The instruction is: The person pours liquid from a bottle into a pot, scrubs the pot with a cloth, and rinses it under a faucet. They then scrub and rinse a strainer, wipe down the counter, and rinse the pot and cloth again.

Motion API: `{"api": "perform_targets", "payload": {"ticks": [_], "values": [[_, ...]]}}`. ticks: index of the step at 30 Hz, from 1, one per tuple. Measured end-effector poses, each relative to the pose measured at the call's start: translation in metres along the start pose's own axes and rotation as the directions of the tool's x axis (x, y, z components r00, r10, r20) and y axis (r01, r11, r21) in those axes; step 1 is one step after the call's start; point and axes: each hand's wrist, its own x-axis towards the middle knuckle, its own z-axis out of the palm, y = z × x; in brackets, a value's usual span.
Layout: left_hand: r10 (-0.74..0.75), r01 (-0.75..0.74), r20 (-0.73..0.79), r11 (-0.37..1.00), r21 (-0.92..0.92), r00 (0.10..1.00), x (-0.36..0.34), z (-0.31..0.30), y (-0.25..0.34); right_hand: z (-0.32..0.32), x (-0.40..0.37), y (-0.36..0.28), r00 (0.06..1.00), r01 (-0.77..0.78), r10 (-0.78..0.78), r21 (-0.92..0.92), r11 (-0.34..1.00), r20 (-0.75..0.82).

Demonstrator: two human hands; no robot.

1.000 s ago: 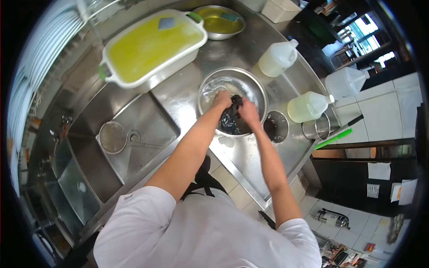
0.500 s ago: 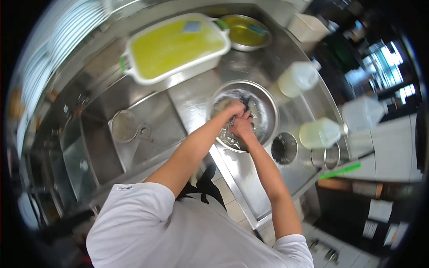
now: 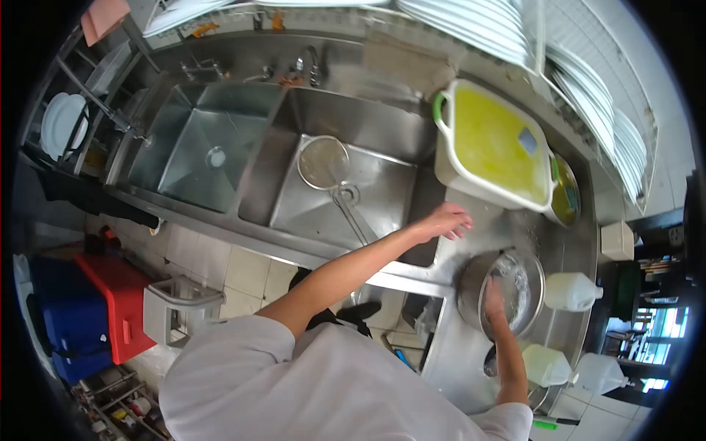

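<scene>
My left hand (image 3: 445, 221) is raised over the counter between the sink and the steel pot, holding nothing, its fingers loosely bent and apart. My right hand (image 3: 495, 300) reaches over the near rim into the deep steel pot (image 3: 471, 298). Its fingers look stretched out along the inside, though the tips are not clear. The pot's mouth leans to the right in this view, and shiny, foamy wet matter shows inside. Just beyond my left hand stands a white tub (image 3: 471, 187) with green handles, holding yellow-green liquid and a small bluish piece.
Left of the counter lie two sink basins; one holds a long-handled strainer (image 3: 324, 162). Plastic jugs (image 3: 570, 292) stand right of the pot. A round steel bowl (image 3: 565, 192) sits behind the tub. Stacked plates (image 3: 471, 26) line the rack above. Red and blue boxes (image 3: 118, 309) stand on the floor.
My hands were together inside the pot; the left has come out and moved leftward, while the right stays in. My view has turned toward the sinks. The pot now shows its outer left wall.
</scene>
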Motion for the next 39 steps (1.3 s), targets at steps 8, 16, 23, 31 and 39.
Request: {"api": "perform_targets", "payload": {"ticks": [8,16,23,31,39], "values": [[0.041,-0.207,-0.650,0.961,-0.182,0.759,0.014,-0.344,-0.009,-0.102,0.018,-0.081,0.798,-0.535,0.589,0.299,0.790,-0.129],[0.393,0.411,-0.878,0.777,0.476,0.275,0.106,-0.550,0.056,-0.207,0.048,-0.201,0.662,-0.440,0.565,0.355,0.825,-0.493],[0.273,-0.185,-0.834,0.961,0.208,0.480,0.084,-0.553,0.094,-0.226,0.113,-0.313,0.690,-0.142,0.494,0.571,0.808,-0.528],[-0.031,-0.244,-0.435,0.791,-0.561,0.900,0.045,-0.551,0.066,-0.083,0.274,-0.424,0.937,-0.052,0.342,0.945,0.324,-0.065],[-0.042,-0.324,-0.525,0.744,-0.584,0.850,-0.008,-0.480,0.127,0.031,0.395,-0.515,0.938,-0.123,0.279,0.949,-0.292,0.207]]}}
